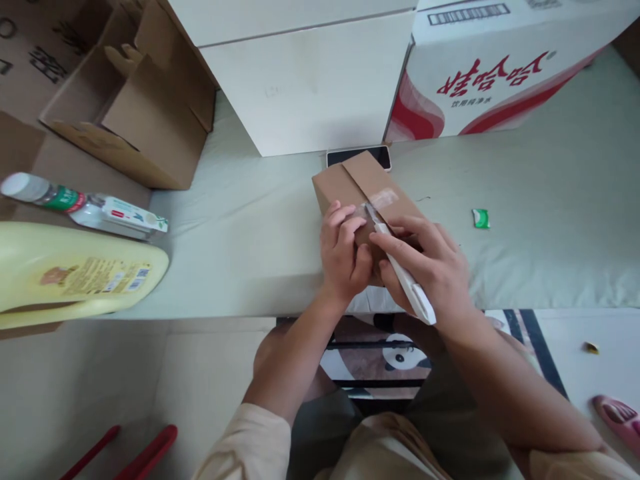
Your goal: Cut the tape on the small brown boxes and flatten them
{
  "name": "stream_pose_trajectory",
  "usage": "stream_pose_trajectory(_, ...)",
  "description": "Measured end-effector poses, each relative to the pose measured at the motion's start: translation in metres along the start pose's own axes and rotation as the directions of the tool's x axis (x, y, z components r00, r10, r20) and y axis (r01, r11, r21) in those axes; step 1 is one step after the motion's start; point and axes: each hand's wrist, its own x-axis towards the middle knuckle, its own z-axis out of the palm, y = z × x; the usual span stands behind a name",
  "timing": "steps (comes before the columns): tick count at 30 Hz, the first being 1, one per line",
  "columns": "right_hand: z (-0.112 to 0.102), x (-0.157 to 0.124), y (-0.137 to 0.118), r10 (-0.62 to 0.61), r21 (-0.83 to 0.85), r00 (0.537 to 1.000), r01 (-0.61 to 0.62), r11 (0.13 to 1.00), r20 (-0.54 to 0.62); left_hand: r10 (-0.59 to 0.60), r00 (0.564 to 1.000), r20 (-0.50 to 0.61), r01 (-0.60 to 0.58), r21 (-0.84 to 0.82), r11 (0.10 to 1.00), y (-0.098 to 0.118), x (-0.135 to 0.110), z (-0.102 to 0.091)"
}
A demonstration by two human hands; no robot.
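A small brown cardboard box (367, 175) lies on the pale green cloth surface, with a strip of clear tape (384, 199) across its top seam. My left hand (346, 253) grips the box at its near left side, fingers bent over the top. In my right hand (425, 257) is a white box cutter (406, 280), held between thumb and fingers. Its blade points away from me and meets the seam beside the tape, close to my left fingertips. How deep the tip sits cannot be made out. Part of the box's near end is hidden by my hands.
Behind the box lies a phone (383, 157), against a large white carton (310, 87). A red-and-white carton (480, 80) stands at back right. Left are an opened cardboard box (160, 120), a clear bottle (93, 207) and a yellow jug (85, 267). A green wrapper (481, 219) lies right.
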Motion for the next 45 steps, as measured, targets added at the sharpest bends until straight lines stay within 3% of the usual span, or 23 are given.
stream_pose_trajectory(8,0.001,0.002,-0.004,0.046,-0.117,0.998,-0.039,0.992,0.053,-0.022,1.0,0.015,0.022,0.018,1.0,0.002,0.0,-0.001)
stream_pose_trajectory(12,0.004,0.0,0.002,0.104,-0.057,0.994,-0.104,0.993,0.012,-0.004,1.0,0.017,0.004,0.0,1.0,0.002,0.002,-0.002)
stream_pose_trajectory(15,0.005,-0.005,0.009,0.075,-0.031,0.997,-0.075,0.997,-0.014,0.0,1.0,0.01,0.0,-0.007,1.0,0.002,0.002,-0.003)
stream_pose_trajectory(19,0.001,-0.012,0.015,0.035,0.258,0.992,-0.002,0.966,-0.124,-0.011,1.0,-0.005,0.011,-0.011,1.0,-0.001,0.0,-0.004)
stream_pose_trajectory(21,0.0,-0.012,0.018,0.071,0.427,0.943,0.079,0.901,-0.324,-0.011,1.0,-0.016,0.011,-0.008,1.0,-0.003,-0.001,-0.005)
stream_pose_trajectory(22,-0.001,-0.01,0.02,0.091,0.46,0.882,0.151,0.875,-0.463,-0.007,1.0,-0.019,0.007,-0.009,1.0,-0.005,-0.001,-0.006)
stream_pose_trajectory(24,-0.002,-0.008,0.027,0.137,0.433,0.705,0.259,0.863,-0.696,0.0,1.0,-0.011,0.0,-0.023,1.0,-0.01,-0.002,-0.01)
stream_pose_trajectory(25,-0.001,-0.007,0.032,0.153,0.402,0.647,0.255,0.879,-0.747,0.001,1.0,0.002,-0.001,-0.041,0.999,-0.014,-0.001,-0.013)
stream_pose_trajectory(26,-0.001,-0.008,0.039,0.163,0.365,0.64,0.197,0.91,-0.751,-0.002,1.0,0.018,0.003,-0.067,0.998,-0.018,-0.001,-0.017)
stream_pose_trajectory(27,0.001,-0.011,0.048,0.173,0.32,0.683,0.094,0.943,-0.71,-0.012,0.999,0.036,0.015,-0.099,0.995,-0.024,-0.001,-0.021)
stream_pose_trajectory(28,0.004,-0.015,0.059,0.184,0.26,0.761,-0.021,0.965,-0.622,-0.028,0.998,0.054,0.035,-0.134,0.99,-0.03,0.0,-0.025)
stream_pose_trajectory(30,0.012,-0.026,0.082,0.212,0.111,0.907,-0.184,0.977,-0.364,-0.111,0.992,0.065,0.121,-0.193,0.974,-0.045,0.001,-0.035)
stream_pose_trajectory(31,0.018,-0.032,0.094,0.235,0.062,0.947,-0.227,0.972,-0.219,-0.169,0.984,0.055,0.177,-0.218,0.96,-0.052,0.002,-0.04)
stream_pose_trajectory(32,0.024,-0.038,0.104,0.269,0.022,0.959,-0.268,0.963,-0.089,-0.244,0.969,0.033,0.244,-0.249,0.937,-0.059,0.003,-0.045)
stream_pose_trajectory(34,0.036,-0.048,0.118,0.35,-0.055,0.927,-0.346,0.937,0.132,-0.394,0.919,0.028,0.379,-0.343,0.86,-0.07,0.004,-0.054)
stream_pose_trajectory(35,0.04,-0.051,0.121,0.393,-0.096,0.896,-0.382,0.919,0.207,-0.488,0.871,0.057,0.468,-0.403,0.787,-0.073,0.004,-0.058)
stream_pose_trajectory(38,0.048,-0.055,0.12,0.476,-0.178,0.815,-0.441,0.88,0.331,-0.693,0.7,0.171,0.658,-0.53,0.535,-0.077,0.005,-0.066)
stream_pose_trajectory(39,0.048,-0.055,0.118,0.488,-0.191,0.798,-0.449,0.873,0.354,-0.717,0.666,0.205,0.688,-0.541,0.484,-0.076,0.006,-0.068)
stream_pose_trajectory(42,0.047,-0.054,0.112,0.454,-0.175,0.774,-0.421,0.89,0.442,-0.701,0.655,0.283,0.719,-0.52,0.462,-0.073,0.008,-0.073)
stream_pose_trajectory(45,0.044,-0.053,0.111,0.29,-0.013,0.818,-0.327,0.945,0.497,-0.689,0.649,0.322,0.729,-0.523,0.442,-0.071,0.011,-0.076)
